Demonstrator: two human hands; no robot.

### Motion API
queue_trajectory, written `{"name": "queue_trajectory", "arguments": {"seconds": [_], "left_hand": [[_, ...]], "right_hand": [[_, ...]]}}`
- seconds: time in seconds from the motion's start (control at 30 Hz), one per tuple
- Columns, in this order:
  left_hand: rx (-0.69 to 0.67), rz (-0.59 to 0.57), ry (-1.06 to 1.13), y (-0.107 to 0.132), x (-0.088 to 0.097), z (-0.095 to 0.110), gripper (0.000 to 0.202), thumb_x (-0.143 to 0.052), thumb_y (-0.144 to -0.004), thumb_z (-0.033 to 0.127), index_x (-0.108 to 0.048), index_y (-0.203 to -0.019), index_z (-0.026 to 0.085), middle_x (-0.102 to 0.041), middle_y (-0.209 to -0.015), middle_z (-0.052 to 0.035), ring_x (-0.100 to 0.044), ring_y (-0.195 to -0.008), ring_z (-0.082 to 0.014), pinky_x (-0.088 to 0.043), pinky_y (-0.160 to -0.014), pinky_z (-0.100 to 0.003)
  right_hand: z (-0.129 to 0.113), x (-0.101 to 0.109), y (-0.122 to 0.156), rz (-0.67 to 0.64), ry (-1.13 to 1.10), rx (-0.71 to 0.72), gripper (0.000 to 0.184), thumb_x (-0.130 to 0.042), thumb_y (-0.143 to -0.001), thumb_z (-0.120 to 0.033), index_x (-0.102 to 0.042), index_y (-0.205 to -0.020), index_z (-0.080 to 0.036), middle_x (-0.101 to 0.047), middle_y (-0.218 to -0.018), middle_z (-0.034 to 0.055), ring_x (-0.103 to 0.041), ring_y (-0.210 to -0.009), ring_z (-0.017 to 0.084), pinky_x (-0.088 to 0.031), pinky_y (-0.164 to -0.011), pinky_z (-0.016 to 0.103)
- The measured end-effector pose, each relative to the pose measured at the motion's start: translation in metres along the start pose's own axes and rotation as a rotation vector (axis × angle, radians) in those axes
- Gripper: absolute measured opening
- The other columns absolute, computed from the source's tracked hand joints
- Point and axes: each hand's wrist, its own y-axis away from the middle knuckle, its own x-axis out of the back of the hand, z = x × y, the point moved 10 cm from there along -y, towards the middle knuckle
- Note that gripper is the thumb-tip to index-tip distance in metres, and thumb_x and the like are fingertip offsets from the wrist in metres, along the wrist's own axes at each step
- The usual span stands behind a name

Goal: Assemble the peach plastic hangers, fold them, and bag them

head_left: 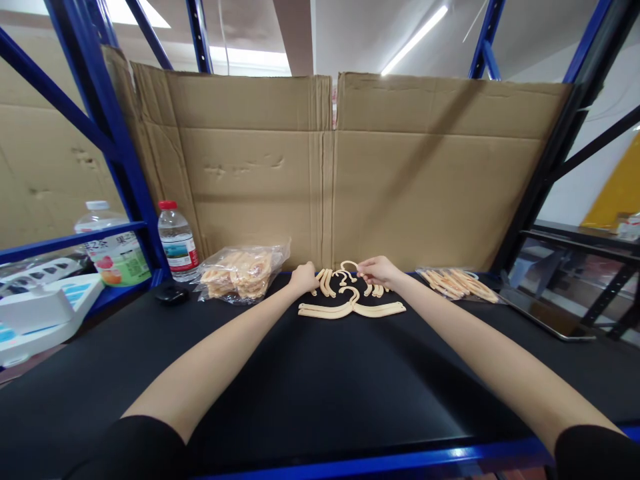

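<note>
Here, at twelve o'clock, we hold a cream hook (pixel 350 262) in our right hand (pixel 379 270), fingertips pinched together on it. Our left hand (pixel 303 278) curls its fingers by loose cream pieces (pixel 328 283); we cannot tell whether it grips one. A cream hanger (pixel 329 311) lies nearer us on the black table (pixel 320 387). At eleven o'clock sits a clear bag (pixel 243 273) beside a red-capped bottle (pixel 179 247); at one, a flatter bag (pixel 457 285).

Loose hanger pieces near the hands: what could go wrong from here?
The hooks lie crowded together, so the right hand, with its fingers at one, might knock its neighbours. The left hand, right beside the curved pieces, could disturb their row. The front hanger pieces might be bumped if either hand draws back low.
</note>
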Motion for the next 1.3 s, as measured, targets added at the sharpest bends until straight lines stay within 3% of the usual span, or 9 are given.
{"name": "queue_trajectory", "arguments": {"seconds": [0.1,0.2,0.3,0.47,0.6,0.73,0.9,1.07,1.3], "left_hand": [[0.010,-0.010,0.064,0.002,0.004,-0.005,0.031,-0.057,-0.090,0.029,-0.055,-0.117,0.015,-0.058,-0.117,-0.0091,-0.059,-0.101,-0.0228,-0.051,-0.083,-0.042],[0.024,-0.024,0.165,0.007,0.011,-0.011,0.030,-0.057,-0.090,0.029,-0.055,-0.117,0.015,-0.058,-0.117,-0.0090,-0.059,-0.100,-0.0227,-0.051,-0.083,-0.042],[0.015,-0.064,0.319,0.018,0.016,-0.012,0.028,-0.056,-0.090,0.029,-0.056,-0.114,0.014,-0.059,-0.113,-0.0085,-0.061,-0.095,-0.0207,-0.053,-0.080,-0.040],[-0.067,-0.211,0.668,0.051,0.017,0.009,0.019,-0.060,-0.085,0.016,-0.059,-0.103,0.011,-0.067,-0.087,-0.0044,-0.065,-0.075,-0.0154,-0.054,-0.070,-0.032],[-0.157,-0.278,0.923,0.082,0.015,0.033,0.019,-0.065,-0.071,0.011,-0.063,-0.090,0.011,-0.069,-0.083,-0.0061,-0.067,-0.080,-0.0177,-0.053,-0.074,-0.030],[-0.225,-0.176,1.085,0.109,0.009,0.039,0.025,-0.067,-0.067,0.017,-0.059,-0.090,0.015,-0.064,-0.090,-0.0037,-0.063,-0.082,-0.0155,-0.053,-0.073,-0.027],[-0.300,-0.085,1.174,0.136,-0.004,0.033,0.023,-0.070,-0.073,0.028,-0.056,-0.086,0.016,-0.059,-0.077,0.0004,-0.059,-0.070,-0.0131,-0.052,-0.067,-0.026],[-0.342,-0.058,1.171,0.141,-0.006,0.029,0.017,-0.066,-0.079,0.030,-0.058,-0.084,0.016,-0.061,-0.082,-0.0025,-0.061,-0.074,-0.0159,-0.053,-0.069,-0.029],[-0.370,-0.030,1.138,0.147,-0.004,0.028,0.010,-0.065,-0.081,0.025,-0.060,-0.087,0.019,-0.061,-0.087,-0.0015,-0.062,-0.080,-0.0165,-0.054,-0.074,-0.029]], "right_hand": [[0.008,0.008,0.014,-0.001,-0.161,0.036,0.020,-0.057,-0.090,-0.025,-0.059,-0.105,-0.012,-0.063,-0.099,0.0058,-0.063,-0.081,0.015,-0.055,-0.070,0.032],[0.011,0.019,0.028,0.000,-0.305,0.085,0.006,-0.067,-0.082,-0.013,-0.061,-0.081,-0.011,-0.064,-0.077,0.0035,-0.063,-0.068,0.011,-0.057,-0.070,0.028],[0.013,0.025,0.041,-0.021,-0.408,0.127,0.018,-0.075,-0.071,-0.007,-0.059,-0.067,-0.014,-0.063,-0.069,0.0029,-0.066,-0.068,0.013,-0.058,-0.076,0.027],[0.012,0.013,0.059,-0.101,-0.474,0.171,0.024,-0.083,-0.060,-0.014,-0.061,-0.070,-0.014,-0.066,-0.073,0.0037,-0.069,-0.074,0.018,-0.058,-0.077,0.030],[0.008,-0.010,0.072,-0.166,-0.485,0.201,0.033,-0.086,-0.055,-0.023,-0.061,-0.074,-0.015,-0.066,-0.071,0.0017,-0.068,-0.071,0.015,-0.055,-0.073,0.028],[0.008,-0.035,0.087,-0.247,-0.463,0.240,0.030,-0.084,-0.060,-0.029,-0.063,-0.077,-0.015,-0.066,-0.069,0.0002,-0.062,-0.066,0.010,-0.051,-0.068,0.025],[0.017,-0.048,0.101,-0.312,-0.414,0.273,0.026,-0.079,-0.067,-0.033,-0.067,-0.080,-0.014,-0.066,-0.076,0.0022,-0.061,-0.071,0.011,-0.049,-0.068,0.025],[0.023,-0.052,0.109,-0.357,-0.449,0.205,0.026,-0.074,-0.074,-0.037,-0.067,-0.086,-0.015,-0.066,-0.097,0.0064,-0.063,-0.084,0.014,-0.053,-0.077,0.029],[0.022,-0.063,0.122,-0.521,-0.595,0.072,0.023,-0.071,-0.079,-0.034,-0.063,-0.086,-0.013,-0.067,-0.102,0.0111,-0.067,-0.089,0.019,-0.054,-0.082,0.033]]}}
